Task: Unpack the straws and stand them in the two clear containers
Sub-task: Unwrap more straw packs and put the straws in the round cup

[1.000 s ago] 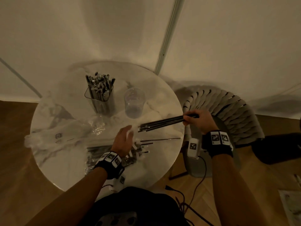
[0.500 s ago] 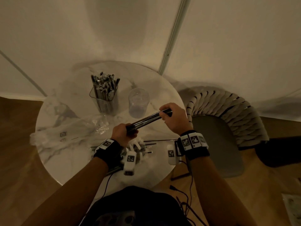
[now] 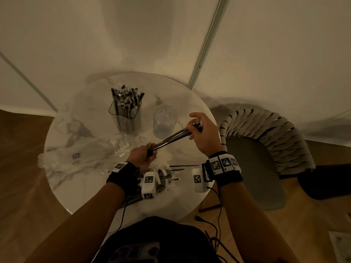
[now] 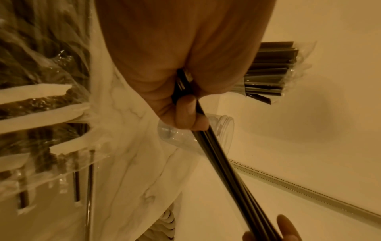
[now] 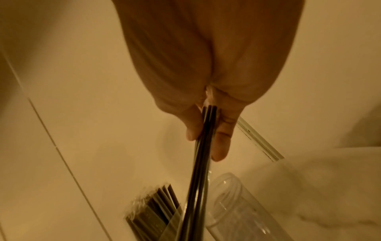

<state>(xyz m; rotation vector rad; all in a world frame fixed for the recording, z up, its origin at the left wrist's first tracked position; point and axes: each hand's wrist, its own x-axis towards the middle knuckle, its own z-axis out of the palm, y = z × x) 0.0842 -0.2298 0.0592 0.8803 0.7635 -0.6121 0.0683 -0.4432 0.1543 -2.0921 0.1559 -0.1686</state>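
A bundle of dark wrapped straws slants over the round marble table. My left hand grips its lower end in a fist. Up at the far end, my right hand pinches the bundle between thumb and fingers. Behind them stands a square clear container packed with upright straws. An empty round clear container stands right of it, just beyond the bundle. In the left wrist view the bundle crosses in front of the round container.
A crumpled clear plastic bag lies on the table's left. More packed straws lie under my left wrist near the front edge. A grey woven chair stands close at the right. Cables hang by the table's front.
My left hand came up off the table and took the bundle's lower end. My right hand carried the bundle in from over the chair and tilted its far end upward beside the round container.
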